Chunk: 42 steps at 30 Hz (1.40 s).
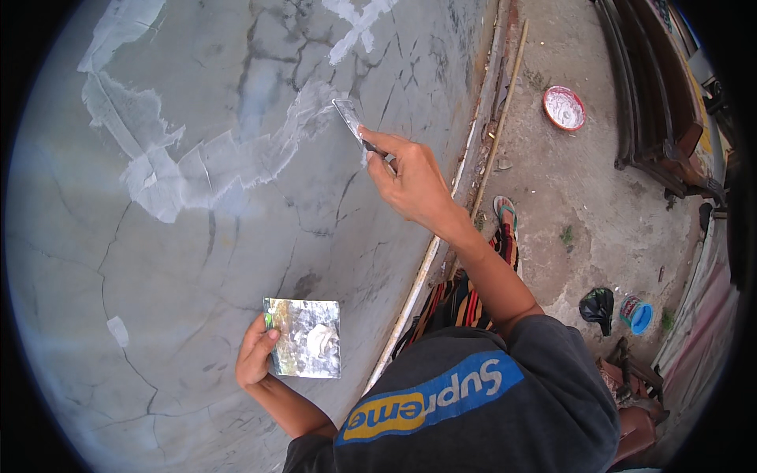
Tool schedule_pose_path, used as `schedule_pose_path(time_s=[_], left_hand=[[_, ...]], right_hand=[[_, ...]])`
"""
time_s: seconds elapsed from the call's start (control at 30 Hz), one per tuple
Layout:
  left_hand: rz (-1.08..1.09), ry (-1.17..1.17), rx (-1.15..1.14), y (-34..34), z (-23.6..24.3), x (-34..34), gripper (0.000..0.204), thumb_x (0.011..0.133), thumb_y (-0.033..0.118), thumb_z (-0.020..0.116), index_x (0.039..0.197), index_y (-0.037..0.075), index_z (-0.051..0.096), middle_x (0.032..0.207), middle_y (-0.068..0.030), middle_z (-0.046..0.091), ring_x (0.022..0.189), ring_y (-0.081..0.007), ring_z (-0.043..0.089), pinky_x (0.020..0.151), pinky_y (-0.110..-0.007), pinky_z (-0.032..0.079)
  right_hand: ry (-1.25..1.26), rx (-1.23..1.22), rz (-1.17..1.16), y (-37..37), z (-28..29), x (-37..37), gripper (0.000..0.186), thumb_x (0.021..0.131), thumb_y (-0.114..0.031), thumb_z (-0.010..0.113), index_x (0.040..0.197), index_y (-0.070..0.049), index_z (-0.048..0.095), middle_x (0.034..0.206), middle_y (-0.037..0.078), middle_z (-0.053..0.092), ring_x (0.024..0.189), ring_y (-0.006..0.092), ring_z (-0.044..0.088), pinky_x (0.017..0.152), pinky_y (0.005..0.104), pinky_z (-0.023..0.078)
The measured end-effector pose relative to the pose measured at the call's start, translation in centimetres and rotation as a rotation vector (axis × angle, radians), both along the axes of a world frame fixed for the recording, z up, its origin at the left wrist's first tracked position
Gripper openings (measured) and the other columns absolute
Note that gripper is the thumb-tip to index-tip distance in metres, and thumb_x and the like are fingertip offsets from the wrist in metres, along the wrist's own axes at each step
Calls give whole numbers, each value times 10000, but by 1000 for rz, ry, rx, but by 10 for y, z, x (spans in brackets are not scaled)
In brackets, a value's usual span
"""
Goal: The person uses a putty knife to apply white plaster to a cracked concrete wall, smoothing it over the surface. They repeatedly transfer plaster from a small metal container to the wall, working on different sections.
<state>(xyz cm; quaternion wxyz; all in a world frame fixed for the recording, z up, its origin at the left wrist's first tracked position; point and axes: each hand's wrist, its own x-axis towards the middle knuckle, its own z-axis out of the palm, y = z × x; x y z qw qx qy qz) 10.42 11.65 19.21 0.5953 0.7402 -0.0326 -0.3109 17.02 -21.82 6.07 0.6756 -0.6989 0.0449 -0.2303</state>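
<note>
hands (414, 177) (253, 353) apart, scraper (349, 119) at patch edge (318, 100), open wall (260, 256)

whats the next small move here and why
Perhaps draw the putty knife in the right hand across the nearby uncovered cracks: it is at the end of the white filler band, and the square plate in the left hand holds a white dab.

The concrete floor (579, 201) at right carries a red bowl (583, 119) upper right, a black bag (598, 306) and blue bucket (629, 309) lower right.
</note>
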Motion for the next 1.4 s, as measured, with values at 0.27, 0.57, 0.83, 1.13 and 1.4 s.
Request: schedule_pose_path(time_s=[0.27, 0.57, 0.83, 1.13, 1.4], left_hand=[[22, -10, 27, 5, -2, -2, 421, 955, 144, 553, 1310, -77, 511, 1202, -99, 631, 1111, -173, 564, 990, -295, 387], [51, -14, 74, 3, -1, 0, 414, 929, 162, 577, 1276, -62, 541, 1155, -79, 642, 1067, -158, 560, 964, -282, 386], [80, -37, 125, 6, -1, -2, 409, 930, 188, 588, 1257, -57, 556, 1148, -73, 642, 1063, -155, 557, 954, -284, 388], [64, -22, 102, 3, -1, -3, 429, 933, 217, 600, 1262, -55, 551, 1149, -73, 643, 1060, -154, 559, 952, -282, 394], [30, -54, 109, 0, 1, 1, 423, 939, 186, 575, 1276, -67, 538, 1161, -82, 644, 1066, -161, 570, 963, -286, 395]], right_hand=[[162, 169, 105, -18, 6, -11, 396, 942, -70, 562, 1328, 14, 566, 706, 69, 562, 570, 101, 490, 523, 277, 423], [48, 151, 49, 69, -6, -18, 378, 907, -39, 574, 1272, 60, 584, 810, 179, 609, 633, 230, 572, 625, 364, 469], [217, 308, 187, -35, 7, 4, 366, 958, -82, 559, 1305, 31, 583, 827, 71, 620, 501, 94, 564, 417, 279, 442], [165, 118, 277, -11, 11, -22, 377, 944, -87, 557, 1299, 34, 589, 763, 58, 624, 493, 93, 573, 430, 268, 458], [78, 149, 233, -2, 10, -11, 375, 934, -48, 558, 1299, 32, 590, 809, 74, 608, 511, 94, 577, 433, 268, 479]])
